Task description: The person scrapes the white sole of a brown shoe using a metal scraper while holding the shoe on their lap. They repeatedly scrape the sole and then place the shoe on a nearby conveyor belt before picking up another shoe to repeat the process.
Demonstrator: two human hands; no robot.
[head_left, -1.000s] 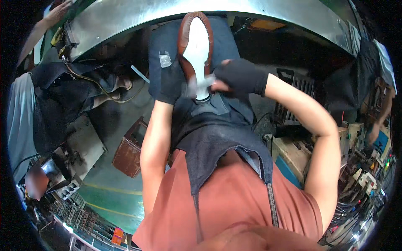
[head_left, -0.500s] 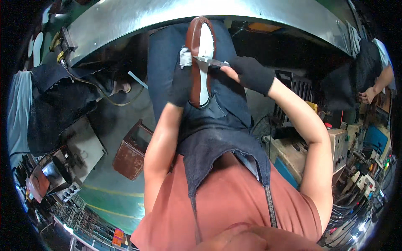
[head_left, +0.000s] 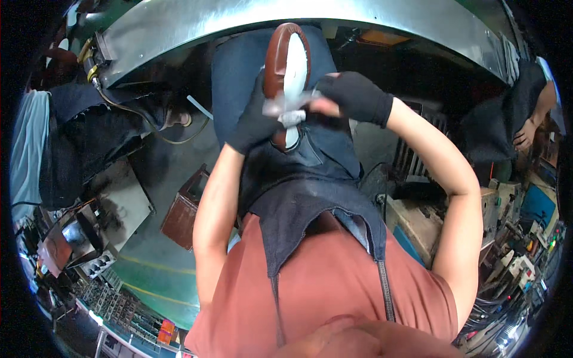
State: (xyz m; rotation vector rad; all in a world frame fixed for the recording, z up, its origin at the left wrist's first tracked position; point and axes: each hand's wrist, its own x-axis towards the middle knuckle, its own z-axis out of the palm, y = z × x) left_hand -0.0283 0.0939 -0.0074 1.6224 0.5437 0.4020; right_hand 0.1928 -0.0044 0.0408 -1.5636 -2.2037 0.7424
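Observation:
A brown leather shoe (head_left: 276, 68) lies sole up on my lap, its toe pointing away from me. A long white insole (head_left: 295, 65) runs down the middle of its underside. My left hand (head_left: 256, 122), in a black fingerless glove, is closed around the shoe's left side near the heel. A white wrapping (head_left: 292, 118) on its thumb lies across the narrow part of the insole. My right hand (head_left: 355, 98), gloved alike, is closed on a silver metal hand tool (head_left: 298, 102). Motion smears this tool over the shoe's waist, so its jaws or blade cannot be made out.
A metal bench (head_left: 298, 12) curves across the far side, above my knees. Left are a hose (head_left: 125, 117), a person's dark trousers (head_left: 77, 149) and a brown stool-like box (head_left: 186, 209). Machinery (head_left: 418, 221) stands right; another person's hand (head_left: 525, 136) shows at far right.
My left thumb with its white wrapping has moved from the shoe's left edge onto the insole, nearer the heel. The tool in my right hand has shifted slightly toward the heel and blurred.

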